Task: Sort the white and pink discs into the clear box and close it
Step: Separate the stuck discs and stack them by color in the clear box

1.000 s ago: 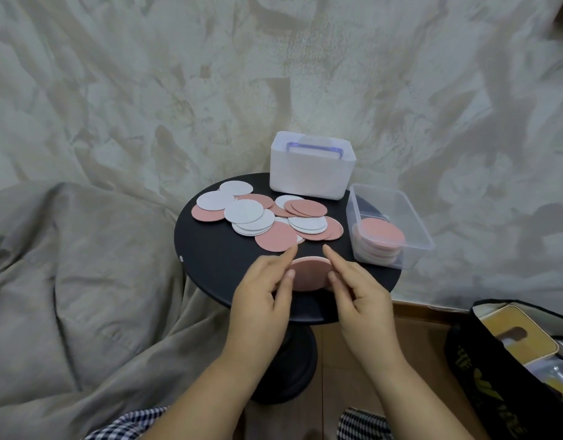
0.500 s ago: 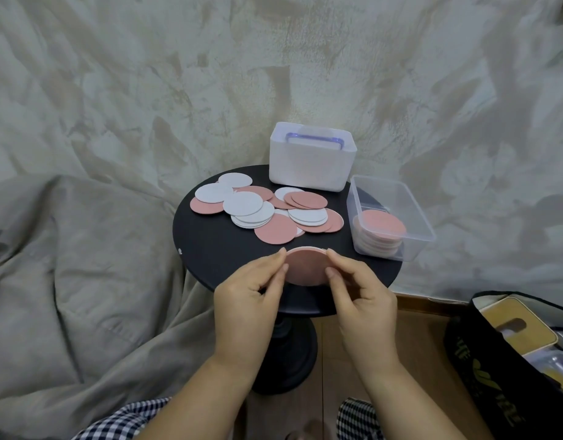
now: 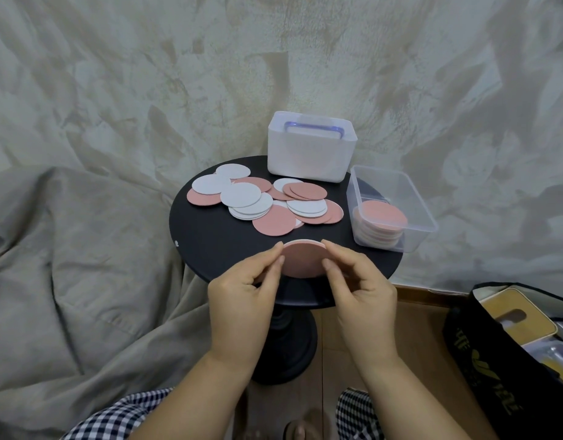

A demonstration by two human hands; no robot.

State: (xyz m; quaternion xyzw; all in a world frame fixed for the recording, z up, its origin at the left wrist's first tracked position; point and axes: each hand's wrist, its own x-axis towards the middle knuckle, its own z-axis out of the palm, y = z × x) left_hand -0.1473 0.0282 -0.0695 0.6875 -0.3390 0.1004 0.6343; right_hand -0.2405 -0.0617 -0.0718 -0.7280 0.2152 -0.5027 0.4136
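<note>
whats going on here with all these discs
A person pinches a pink disc, possibly a small stack, between the left hand and right hand above the near edge of the black table. White and pink loose discs lie overlapping farther back. The clear box at the right is open and holds a stack of discs with pink on top.

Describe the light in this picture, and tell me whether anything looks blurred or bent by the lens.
Head view: light is soft and even, no hard shadows, no strong glare on the clear box; the held pink discs and loose discs are sharp; the wide lens stretches the corners, where the black bag looks tilted and slightly soft.
</note>
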